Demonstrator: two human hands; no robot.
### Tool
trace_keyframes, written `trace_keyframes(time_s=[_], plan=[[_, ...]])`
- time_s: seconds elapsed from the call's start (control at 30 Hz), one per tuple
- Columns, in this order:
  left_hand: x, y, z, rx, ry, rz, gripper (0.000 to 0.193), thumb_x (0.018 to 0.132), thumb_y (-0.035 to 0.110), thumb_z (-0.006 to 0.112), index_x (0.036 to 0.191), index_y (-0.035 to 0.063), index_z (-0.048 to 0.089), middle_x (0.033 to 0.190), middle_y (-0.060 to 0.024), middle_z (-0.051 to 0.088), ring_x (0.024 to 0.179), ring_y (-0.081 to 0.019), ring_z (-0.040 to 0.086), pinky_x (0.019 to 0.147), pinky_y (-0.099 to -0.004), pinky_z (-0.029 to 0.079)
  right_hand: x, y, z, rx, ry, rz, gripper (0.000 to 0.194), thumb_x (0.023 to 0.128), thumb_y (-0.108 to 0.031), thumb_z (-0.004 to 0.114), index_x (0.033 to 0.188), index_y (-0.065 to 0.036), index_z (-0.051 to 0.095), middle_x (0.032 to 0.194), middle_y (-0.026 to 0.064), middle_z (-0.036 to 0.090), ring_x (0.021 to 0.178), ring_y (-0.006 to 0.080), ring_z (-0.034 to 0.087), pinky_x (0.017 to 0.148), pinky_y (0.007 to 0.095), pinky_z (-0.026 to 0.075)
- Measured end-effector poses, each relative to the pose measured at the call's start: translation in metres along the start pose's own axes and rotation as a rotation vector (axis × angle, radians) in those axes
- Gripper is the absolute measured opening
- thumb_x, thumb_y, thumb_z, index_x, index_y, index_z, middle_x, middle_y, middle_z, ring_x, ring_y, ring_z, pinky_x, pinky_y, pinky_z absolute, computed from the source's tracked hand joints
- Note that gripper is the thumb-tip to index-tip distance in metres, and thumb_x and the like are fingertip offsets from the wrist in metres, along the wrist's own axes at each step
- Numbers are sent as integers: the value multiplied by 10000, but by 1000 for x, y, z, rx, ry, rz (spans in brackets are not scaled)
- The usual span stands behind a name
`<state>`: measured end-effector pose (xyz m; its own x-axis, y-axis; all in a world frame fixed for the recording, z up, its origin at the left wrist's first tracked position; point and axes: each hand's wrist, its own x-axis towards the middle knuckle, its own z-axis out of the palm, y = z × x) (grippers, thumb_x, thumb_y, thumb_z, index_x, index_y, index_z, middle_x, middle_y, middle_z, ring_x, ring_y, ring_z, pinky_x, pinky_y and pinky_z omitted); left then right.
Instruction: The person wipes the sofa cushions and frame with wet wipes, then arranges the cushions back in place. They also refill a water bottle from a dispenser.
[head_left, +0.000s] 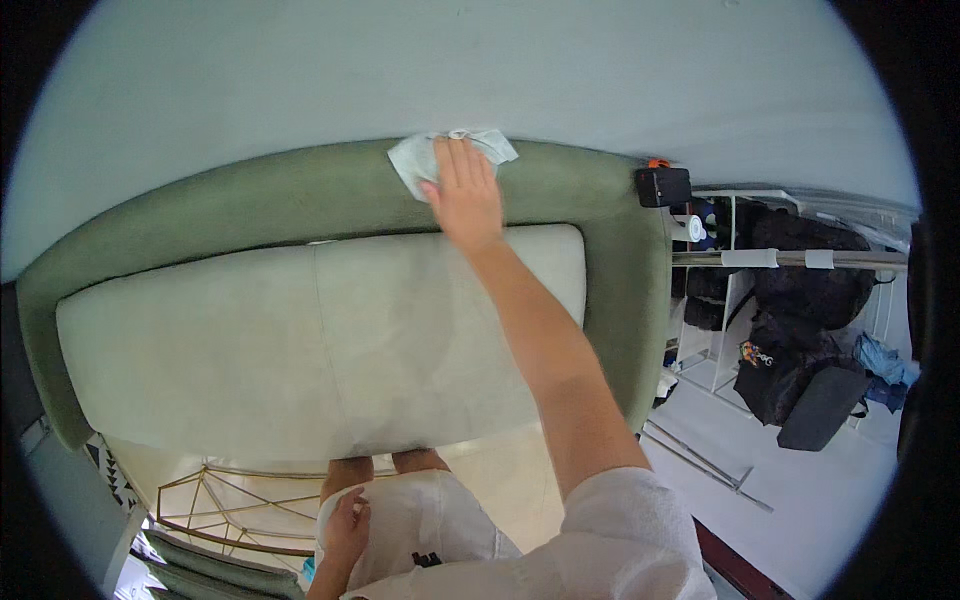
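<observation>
My right hand (466, 191) lies palm down on a pale cloth (409, 163), fingers stretched out. Beneath the cloth is the top of the green sofa backrest (300, 191), along the wall. The cloth's corners stick out on both sides of the hand, and its middle is hidden under the palm. A light beige seat cushion (225, 345) with a seam down its middle spreads below the outstretched arm. Down by my white shorts (420, 517), my left hand (351, 525) hangs with loosely bent fingers, and no object shows in it.
A small black case (663, 186) with an orange part rests at the sofa's right corner. Right of the sofa stand a metal rail (855, 259), a white rack (720, 330) and black bags (795, 360). A gold wire-frame table (240, 499) is behind me at lower left.
</observation>
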<state>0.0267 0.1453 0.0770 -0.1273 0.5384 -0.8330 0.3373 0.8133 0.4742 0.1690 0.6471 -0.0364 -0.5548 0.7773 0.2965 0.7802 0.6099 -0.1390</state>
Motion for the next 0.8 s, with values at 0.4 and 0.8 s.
trace_keyframes(time_s=[0.4, 0.8], plan=[[-13, -32, 5, -294, 13, -99, 318, 922, 119, 594, 1226, 28, 577, 1023, -152, 643, 819, -276, 651, 740, -368, 524, 0, 12, 65, 1729, 748, 1431, 815, 967, -696, 192, 1528, -109, 271, 1571, 96, 284, 1419, 294, 303, 1168, 431, 258], [-12, -53, -1, -385, 192, -234, 254, 929, 123, 586, 1155, 8, 608, 1023, -167, 675, 867, -314, 672, 756, -393, 536, 113, -336, 185, 2825, 326, 2077, 612, 964, -548, 404, 1446, -174, 452, 1513, 25, 424, 1380, 233, 390, 1154, 420, 279]])
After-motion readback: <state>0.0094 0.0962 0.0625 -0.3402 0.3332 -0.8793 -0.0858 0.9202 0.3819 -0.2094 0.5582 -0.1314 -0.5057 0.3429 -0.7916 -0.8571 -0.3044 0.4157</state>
